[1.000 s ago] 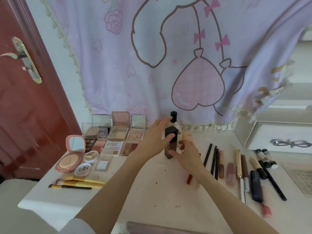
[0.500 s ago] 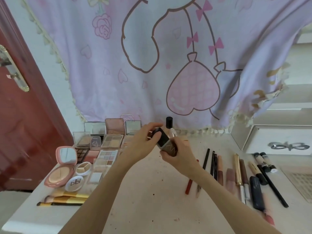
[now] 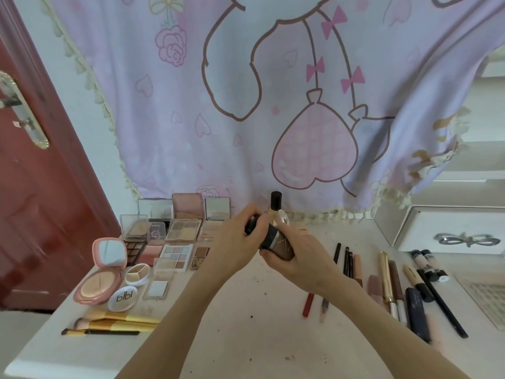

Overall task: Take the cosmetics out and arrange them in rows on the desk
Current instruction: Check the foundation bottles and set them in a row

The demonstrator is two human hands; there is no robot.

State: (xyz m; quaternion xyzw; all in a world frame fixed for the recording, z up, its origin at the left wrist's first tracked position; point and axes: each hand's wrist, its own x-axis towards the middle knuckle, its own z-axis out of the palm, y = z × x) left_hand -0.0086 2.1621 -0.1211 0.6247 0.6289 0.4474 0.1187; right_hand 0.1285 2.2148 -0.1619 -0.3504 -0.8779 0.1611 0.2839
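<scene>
Two hands on one brown bottle [image 3: 278,240], lifted above the counter [image 3: 246,324]. The right hand [image 3: 303,255] wraps the body in a full grip, and the left hand [image 3: 235,242] pinches the black cap end. Long axis tilted, cap pointing up and to the left, base down to the right. Just behind the grip, a pale bottle [image 3: 276,209] stands upright. Palettes [image 3: 177,242] lie left of the grip, pencils [image 3: 347,261] right.

Above the desk [image 3: 246,337], the left hand [image 3: 235,247] grips the black cap of a tilted brown bottle [image 3: 278,243] that the right hand [image 3: 303,258] holds, right of the palettes [image 3: 175,242].
</scene>
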